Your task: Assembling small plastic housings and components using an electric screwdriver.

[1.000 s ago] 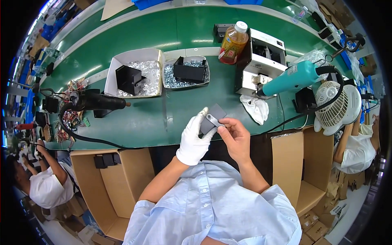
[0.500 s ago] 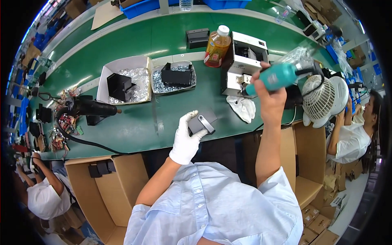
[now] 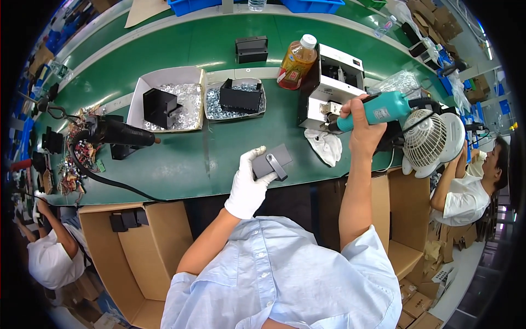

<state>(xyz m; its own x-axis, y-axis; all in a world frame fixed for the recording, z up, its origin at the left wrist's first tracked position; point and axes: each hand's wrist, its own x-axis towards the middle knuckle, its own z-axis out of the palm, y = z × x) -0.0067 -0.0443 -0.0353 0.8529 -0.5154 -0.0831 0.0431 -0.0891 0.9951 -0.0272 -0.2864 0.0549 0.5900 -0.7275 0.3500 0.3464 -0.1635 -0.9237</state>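
Observation:
My left hand, in a white glove, is closed around a dark grey box-shaped part with a metal bracket across it, just above the near side of the bench. My bare right hand grips a teal electric screwdriver, lying nearly level. Its tip points left, to the front of a white and black screw feeder; whether the tip touches a screw there I cannot tell. Below the feeder a crumpled white glove lies on the bench.
Two boxes of small clear and metallic pieces hold black parts. A drink bottle stands beside the feeder, a white fan at the right. A black corded tool and wires lie left. Open cartons flank me; co-workers sit both sides.
The screwdriver in my right hand has gone from blurred motion to sharper, its tip still by the feeder's front. My left hand keeps the grey part in about the same place. The view has shifted slightly.

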